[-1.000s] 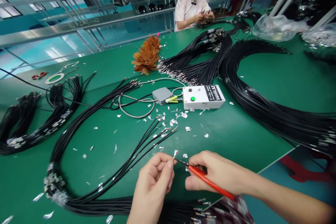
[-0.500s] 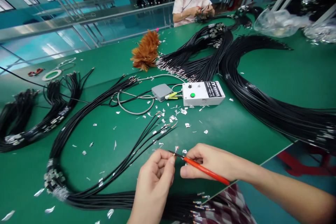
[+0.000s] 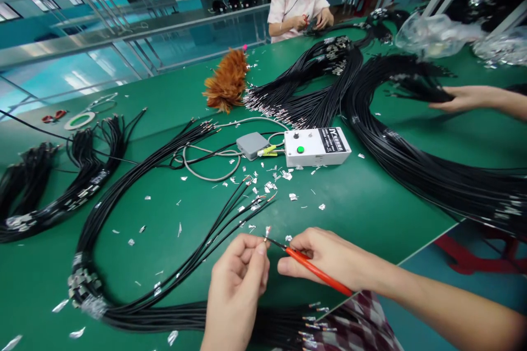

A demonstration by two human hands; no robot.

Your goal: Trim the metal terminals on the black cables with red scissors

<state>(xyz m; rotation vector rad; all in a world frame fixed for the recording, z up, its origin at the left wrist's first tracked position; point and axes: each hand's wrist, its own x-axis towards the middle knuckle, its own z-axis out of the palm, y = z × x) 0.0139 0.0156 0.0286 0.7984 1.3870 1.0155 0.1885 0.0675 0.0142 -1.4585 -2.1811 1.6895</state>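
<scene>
My left hand [image 3: 239, 290] is closed in a pinch on the stripped end of a black cable, and a bit of foil [image 3: 268, 232] sticks up past the fingertips. In my right hand [image 3: 325, 258] are red-handled pliers [image 3: 315, 269], their thin dark tip touching or almost touching that end. Most of the held cable is hidden by the left hand. Below it, a bundle of black cables [image 3: 160, 315] runs to the table's front edge, with foil-wrapped ends [image 3: 308, 334]. A few cables with bared ends [image 3: 234, 225] lie to the left.
Foil scraps [image 3: 274, 186] litter the green table [image 3: 395, 197]. Beyond them are a white control box [image 3: 317, 147], a grey block [image 3: 252, 145] and a brown feather duster [image 3: 226, 82]. Thick cable bundles [image 3: 395, 145] lie right. Another person's hand [image 3: 465, 100] grips cables there; one more person [image 3: 298, 5] sits opposite.
Both my hands and the pliers have shifted slightly left together, still at the cable end. Another person's hand holding black cables has come into view from the right.
</scene>
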